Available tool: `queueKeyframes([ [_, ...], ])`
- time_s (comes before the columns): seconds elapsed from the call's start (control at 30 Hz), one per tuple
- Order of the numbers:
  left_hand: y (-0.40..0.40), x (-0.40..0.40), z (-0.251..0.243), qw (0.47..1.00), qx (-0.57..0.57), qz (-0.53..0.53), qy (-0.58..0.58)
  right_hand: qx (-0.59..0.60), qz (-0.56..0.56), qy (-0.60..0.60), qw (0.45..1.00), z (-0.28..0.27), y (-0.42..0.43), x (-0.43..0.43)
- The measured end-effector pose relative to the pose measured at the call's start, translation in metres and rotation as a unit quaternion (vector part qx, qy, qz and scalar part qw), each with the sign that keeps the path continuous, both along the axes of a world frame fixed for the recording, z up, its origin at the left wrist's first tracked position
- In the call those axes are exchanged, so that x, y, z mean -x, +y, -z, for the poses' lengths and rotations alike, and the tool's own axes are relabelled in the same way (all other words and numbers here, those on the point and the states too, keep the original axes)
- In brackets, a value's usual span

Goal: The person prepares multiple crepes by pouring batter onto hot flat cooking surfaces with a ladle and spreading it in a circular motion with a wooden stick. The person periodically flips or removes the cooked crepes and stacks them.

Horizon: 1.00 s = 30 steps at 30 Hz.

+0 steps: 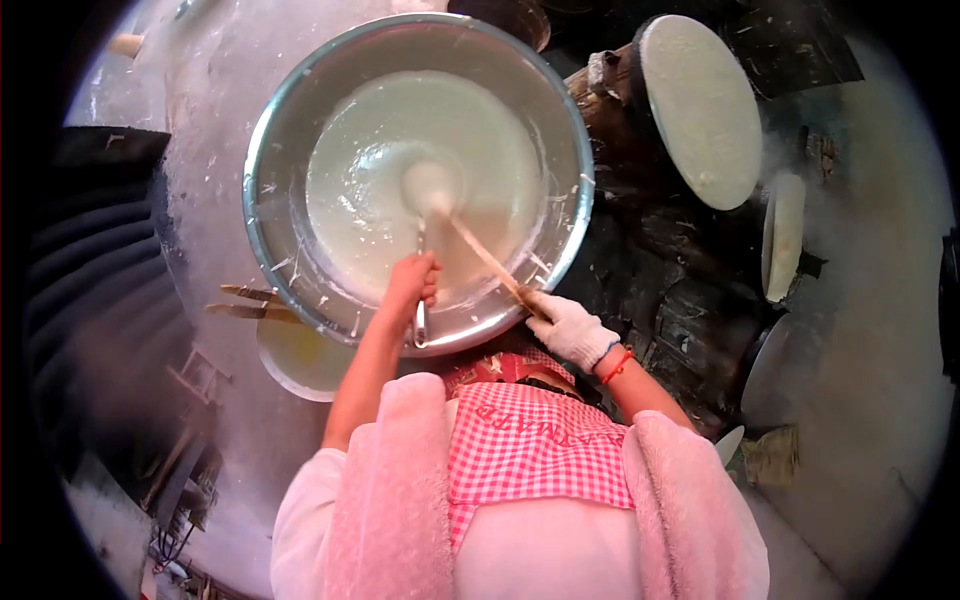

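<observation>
A wide metal basin [262, 150] stands before me, holding a pale, milky liquid [480, 112]. My left hand [416, 279], bare, is closed around the metal handle [421, 328] of what looks like a ladle, whose far end is in the liquid. A thin wooden stick [486, 256] is gripped by my right hand [571, 330], which wears a white knitted glove. It reaches over the basin's near right side to the same spot as the metal handle. A rounded, blurred pale shape [431, 180] shows where they meet; I cannot tell exactly what it is.
To the right, a round tray [701, 112] with a whitish surface is at the dark, soiled stove-like area [697, 322]. Beyond it is another tilted round piece [784, 236] amid haze. At left, a shallow bowl [292, 367] sits partly under the basin, with wooden-handled tools [251, 311] across it.
</observation>
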<state>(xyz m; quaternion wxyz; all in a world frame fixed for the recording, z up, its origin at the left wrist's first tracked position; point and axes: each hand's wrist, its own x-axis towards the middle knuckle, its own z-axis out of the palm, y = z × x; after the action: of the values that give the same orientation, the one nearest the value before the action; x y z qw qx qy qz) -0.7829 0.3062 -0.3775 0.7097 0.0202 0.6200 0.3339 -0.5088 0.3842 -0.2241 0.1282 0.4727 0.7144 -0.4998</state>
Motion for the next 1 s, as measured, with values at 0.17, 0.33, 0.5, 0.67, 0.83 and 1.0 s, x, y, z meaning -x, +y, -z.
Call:
queueKeyframes([
  [0.17,-0.013,-0.071,-0.122,0.959,-0.069,-0.192,-0.196,-0.089,-0.100,-0.073,0.988,-0.072,-0.007,-0.047],
  [0.33,-0.023,-0.104,-0.249,0.936,-0.186,-0.268,-0.136,-0.257,-0.091,0.086,0.958,-0.134,-0.025,-0.071],
  [0.5,-0.018,-0.110,-0.392,0.876,-0.381,-0.235,-0.178,-0.198,0.029,0.424,0.883,-0.187,-0.001,-0.087],
  [0.67,-0.062,-0.087,-0.516,0.808,-0.552,-0.162,-0.123,0.136,0.082,0.522,0.838,-0.316,0.004,-0.078],
  [0.83,-0.052,-0.076,-0.490,0.895,-0.387,-0.150,-0.166,0.441,0.097,0.624,0.638,-0.185,0.044,-0.062],
  [1.0,-0.060,-0.056,-0.436,0.836,-0.152,-0.240,-0.469,0.470,0.234,0.432,0.733,-0.098,0.005,-0.106],
])
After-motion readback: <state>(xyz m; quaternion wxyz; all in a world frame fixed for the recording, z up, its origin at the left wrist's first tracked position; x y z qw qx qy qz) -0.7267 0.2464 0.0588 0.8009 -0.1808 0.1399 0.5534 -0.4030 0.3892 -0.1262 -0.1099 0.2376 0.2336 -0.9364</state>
